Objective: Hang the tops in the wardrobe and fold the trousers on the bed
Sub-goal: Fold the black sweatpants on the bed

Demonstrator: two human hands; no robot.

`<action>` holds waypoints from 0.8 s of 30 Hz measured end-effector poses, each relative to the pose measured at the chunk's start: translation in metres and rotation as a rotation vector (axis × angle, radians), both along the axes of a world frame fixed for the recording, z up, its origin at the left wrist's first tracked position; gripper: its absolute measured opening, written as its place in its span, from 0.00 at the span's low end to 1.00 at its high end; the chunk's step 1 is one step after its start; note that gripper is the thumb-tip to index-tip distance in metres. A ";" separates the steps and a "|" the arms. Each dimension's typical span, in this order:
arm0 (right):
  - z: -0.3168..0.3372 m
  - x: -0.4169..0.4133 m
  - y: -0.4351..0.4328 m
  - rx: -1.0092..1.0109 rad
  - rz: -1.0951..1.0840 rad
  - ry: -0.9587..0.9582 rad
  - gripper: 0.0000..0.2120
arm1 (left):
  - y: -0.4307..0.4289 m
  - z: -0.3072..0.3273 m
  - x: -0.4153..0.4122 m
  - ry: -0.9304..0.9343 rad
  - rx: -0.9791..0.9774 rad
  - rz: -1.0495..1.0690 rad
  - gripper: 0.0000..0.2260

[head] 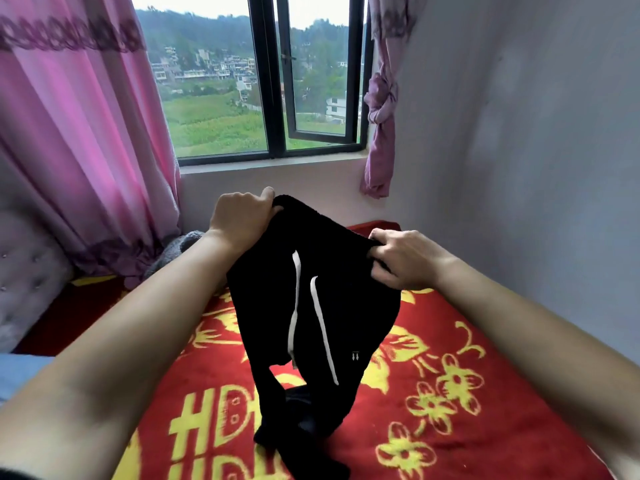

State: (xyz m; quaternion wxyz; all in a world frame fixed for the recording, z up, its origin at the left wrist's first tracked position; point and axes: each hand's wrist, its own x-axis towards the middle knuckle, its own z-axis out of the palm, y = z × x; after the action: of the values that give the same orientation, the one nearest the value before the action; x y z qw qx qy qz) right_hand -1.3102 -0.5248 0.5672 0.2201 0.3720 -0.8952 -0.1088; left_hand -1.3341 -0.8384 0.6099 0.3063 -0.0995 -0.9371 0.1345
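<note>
Both hands hold a pair of black trousers (346, 306) up by the waistband above the middle of the bed (467, 427). The left hand (239, 216) grips one end of the waistband, fingers curled round the cloth and thumb on top. The right hand (401, 258) pinches the other end, slightly lower, with the fabric bunched under its fingers. Two white drawstrings (296, 299) hang down the front of the trousers. The legs drop toward the near edge of the bed, where their lower ends lie crumpled on the red blanket (519, 393) printed with yellow flowers and letters.

At the far left corner of the bed a grey cloth (180, 247) lies by the padded headboard (27, 271), which runs along the left edge. Beyond the far edge is a dark-framed window (270, 81), one pane swung open, with a pink curtain (79, 133) hanging on its left and a knotted curtain (381, 109) on its right. A pale wall (519, 133) runs along the bed's right edge.
</note>
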 end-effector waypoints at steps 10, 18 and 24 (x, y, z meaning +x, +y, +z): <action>-0.005 -0.010 -0.001 0.145 -0.131 -0.006 0.15 | 0.003 0.032 0.000 -0.013 -0.001 0.073 0.17; 0.041 -0.021 0.023 -0.324 -0.310 0.019 0.09 | -0.026 0.031 0.020 0.084 -0.096 -0.114 0.41; 0.056 -0.026 0.020 -0.296 -0.400 0.125 0.19 | -0.032 0.031 0.023 -0.012 -0.198 -0.257 0.32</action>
State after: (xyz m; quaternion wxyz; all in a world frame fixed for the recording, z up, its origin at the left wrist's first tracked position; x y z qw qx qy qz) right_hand -1.3360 -0.5052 0.6235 0.3011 0.1437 -0.9418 -0.0409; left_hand -1.3108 -0.8708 0.6410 0.3041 -0.2493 -0.9006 0.1853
